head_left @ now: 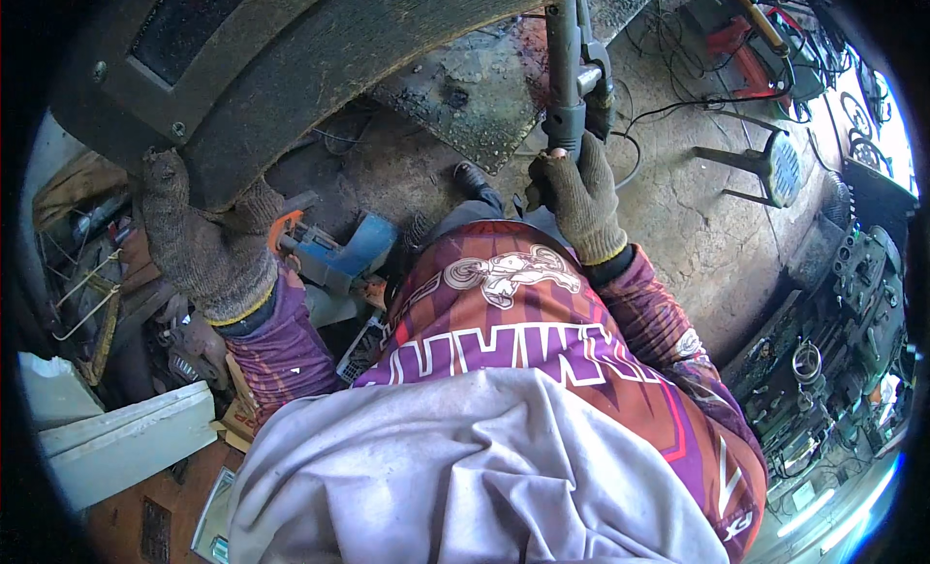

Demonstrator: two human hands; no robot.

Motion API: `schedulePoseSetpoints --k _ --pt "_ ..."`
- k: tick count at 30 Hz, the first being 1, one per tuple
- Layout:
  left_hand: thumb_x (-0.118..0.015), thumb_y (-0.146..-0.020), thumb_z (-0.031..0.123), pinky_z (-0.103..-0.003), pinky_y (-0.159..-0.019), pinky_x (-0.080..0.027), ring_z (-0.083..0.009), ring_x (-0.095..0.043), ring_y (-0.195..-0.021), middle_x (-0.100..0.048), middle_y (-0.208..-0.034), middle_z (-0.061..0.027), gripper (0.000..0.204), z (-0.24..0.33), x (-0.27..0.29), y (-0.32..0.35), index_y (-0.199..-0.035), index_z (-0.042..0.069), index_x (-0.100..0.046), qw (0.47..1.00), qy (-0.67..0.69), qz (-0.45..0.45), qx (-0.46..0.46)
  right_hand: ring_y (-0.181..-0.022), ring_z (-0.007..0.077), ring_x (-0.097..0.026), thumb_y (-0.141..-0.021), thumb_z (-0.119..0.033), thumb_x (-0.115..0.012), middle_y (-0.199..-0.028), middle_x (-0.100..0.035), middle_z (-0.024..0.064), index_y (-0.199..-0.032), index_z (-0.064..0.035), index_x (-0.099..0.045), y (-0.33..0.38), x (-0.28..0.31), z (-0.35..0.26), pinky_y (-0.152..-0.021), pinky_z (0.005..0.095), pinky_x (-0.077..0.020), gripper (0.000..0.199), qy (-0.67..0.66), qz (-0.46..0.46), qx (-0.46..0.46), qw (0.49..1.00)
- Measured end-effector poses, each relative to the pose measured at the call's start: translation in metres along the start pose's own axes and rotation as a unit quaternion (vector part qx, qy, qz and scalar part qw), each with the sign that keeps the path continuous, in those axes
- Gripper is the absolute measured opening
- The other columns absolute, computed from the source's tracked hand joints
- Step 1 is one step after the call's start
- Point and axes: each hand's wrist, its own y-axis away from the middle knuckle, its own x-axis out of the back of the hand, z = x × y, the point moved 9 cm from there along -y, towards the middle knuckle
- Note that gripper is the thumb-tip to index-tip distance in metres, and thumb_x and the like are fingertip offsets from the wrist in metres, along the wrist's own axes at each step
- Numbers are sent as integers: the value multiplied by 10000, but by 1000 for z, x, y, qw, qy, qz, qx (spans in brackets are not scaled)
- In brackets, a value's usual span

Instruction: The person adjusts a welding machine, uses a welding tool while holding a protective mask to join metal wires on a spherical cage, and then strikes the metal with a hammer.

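Observation:
A large dark curved panel [320, 79] with screws near its corner fills the upper left. My left hand [208, 239], in a worn knit glove, grips its lower edge, with fingers on both sides of the corner; part of the grip is hidden behind the panel. Away to the right, my right hand [586, 196], gloved too, is closed round the lower end of a grey metal tubular part [565, 79]. That part stands upright in the view, with a second bar and a bracket along its right side. A bare fingertip shows through the right glove.
A stained, crusted sheet [465, 89] lies beyond my feet. Beside my left forearm is a blue and orange tool [339, 249], with scrap and a white block [126, 443] farther left. A stool [765, 167], cables and dark machine parts [823, 341] occupy the right.

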Motion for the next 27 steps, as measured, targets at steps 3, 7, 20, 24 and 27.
schedulePoseSetpoints --k 3,7,20,24,27 --pt "-674 -906 176 -448 -863 -617 -309 -681 -1040 -635 -1249 -196 426 -3 -23 7 -1292 29 -572 997 54 -44 37 -626 134 -619 -981 -267 -571 -773 -657 69 -1196 4 -522 0 -3 -4 -557 288 -481 350 -29 -2 -7 1000" --pt "-693 -894 200 -435 -883 -595 -290 -669 -1060 -632 -1252 -174 480 -13 -67 26 -1318 27 -548 970 82 -214 85 -622 125 -614 -983 -273 -571 -776 -653 65 -1230 5 -513 -2 -2 1 -552 281 -480 376 -23 0 -4 1000" --pt "-696 -905 187 -408 -863 -585 -274 -673 -1032 -643 -1216 -188 486 -16 -54 14 -1327 9 -534 965 139 -188 118 -603 113 -603 -974 -269 -597 -808 -629 59 -1245 -20 -487 8 8 2 -538 250 -476 384 -122 1 -5 993" --pt "-682 -923 202 -379 -859 -578 -268 -674 -1026 -643 -1216 -191 464 -19 -20 8 -1314 -2 -538 982 104 -128 95 -603 116 -606 -950 -236 -630 -809 -617 47 -1267 -24 -494 7 32 -2 -537 244 -481 405 -113 46 26 992" --pt "-656 -946 227 -360 -841 -576 -253 -677 -1010 -647 -1207 -184 435 6 -5 7 -1295 -9 -547 997 -22 -61 -38 -610 117 -609 -933 -189 -640 -817 -609 41 -1272 -27 -508 9 52 -17 -532 247 -486 399 -131 80 11 988"
